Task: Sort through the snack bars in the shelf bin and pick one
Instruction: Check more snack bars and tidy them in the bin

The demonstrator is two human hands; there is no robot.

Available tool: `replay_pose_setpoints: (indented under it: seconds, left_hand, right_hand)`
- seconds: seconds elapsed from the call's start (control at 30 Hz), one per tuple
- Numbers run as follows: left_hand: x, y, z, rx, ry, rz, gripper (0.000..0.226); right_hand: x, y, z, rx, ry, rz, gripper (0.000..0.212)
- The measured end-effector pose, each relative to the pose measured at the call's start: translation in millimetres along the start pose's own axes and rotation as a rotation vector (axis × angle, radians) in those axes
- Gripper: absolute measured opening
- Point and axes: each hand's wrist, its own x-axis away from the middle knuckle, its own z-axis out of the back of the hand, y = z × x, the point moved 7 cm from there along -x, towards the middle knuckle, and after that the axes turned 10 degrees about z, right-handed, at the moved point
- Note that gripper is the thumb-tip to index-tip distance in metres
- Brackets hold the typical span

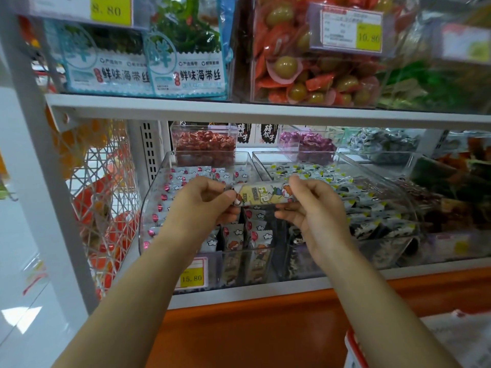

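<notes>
Bar [263, 195]: you hold it level, stretched between your two hands, just above the open top of the bin [142, 216] and clear of the bars [255, 235] packed below.
Left hand [204, 205]: fingers curled, pinching the bar's left end.
Right hand [310, 208]: pinching the right end, with the lower fingers reaching in under the wrapper.
Weight: it looks light, since a pinch at each end carries it without sag.
Wrapper: glossy printed film, likely slick. The end seals are thin and may slip or crumple if you pull on them.
Filling: you cannot tell from here whether it is firm or crumbly, so do not squeeze or bend it.
Where to hold: take it round the middle with one hand, thumb on one long side and fingers on the other, rather than by the seals.
Bin: clear plastic with a curved front wall, directly under both hands. Its bars stand on edge, close together, so any you drop back will lie on top.
Tag [191, 277]: yellow price label on the bin's front, below your left hand.
Next bin [409, 203]: just right of your right hand, holding dark wrapped packs.
Shelf [239, 297]: white edge below your wrists, carrying both bins.
Top shelf [239, 110]: above your hands, well apart, so you have room to lift and draw back.
Rack [106, 203]: wire side panel, left of your left hand.
</notes>
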Motion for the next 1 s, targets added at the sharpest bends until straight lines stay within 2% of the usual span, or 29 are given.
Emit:
replay_pose_setpoints:
  seconds: [0.07,0.2,0.33,0.53,0.73,0.8,0.9,1.0]
  left_hand:
    - [-0.6,1.5,-0.2,0.025,-0.033,-0.002,0.012]
    - [-0.6,-2.0,-4.4,0.248,-0.164,0.097,0.020]
    - [-1.6,-5.9,-7.7,0.405,-0.200,0.179,0.020]
    - [-2.0,-7.6,-11.5,0.309,-0.222,0.178,0.024]
    - [-1.3,-9.0,-6.7,0.391,-0.201,0.259,0.022]
    - [-1.1,-6.4,-7.4,0.417,-0.211,0.244,0.019]
    - [-1.0,-3.6,-10.3,0.366,-0.205,0.188,0.026]
    - [-2.2,-4.4,-13.6,0.289,-0.183,0.144,0.016]
  right_hand:
    - [-1.6,-0.7,4.7,-0.010,0.025,-0.006,0.015]
    - [-3.7,4.2,8.7,-0.080,0.053,-0.063,0.008]
    - [-1.6,9.4,3.0,-0.165,0.017,-0.110,0.012]
    - [0.6,16.9,-1.8,-0.242,0.041,-0.189,0.017]
    - [-6.2,6.7,0.6,-0.110,-0.007,-0.011,0.007]
    - [-6.1,3.5,0.8,-0.038,-0.042,0.025,0.011]
    - [-3.5,-0.2,-3.7,-0.002,-0.112,0.061,0.022]
    - [-2.0,-3.8,-2.2,-0.006,-0.114,0.073,0.026]
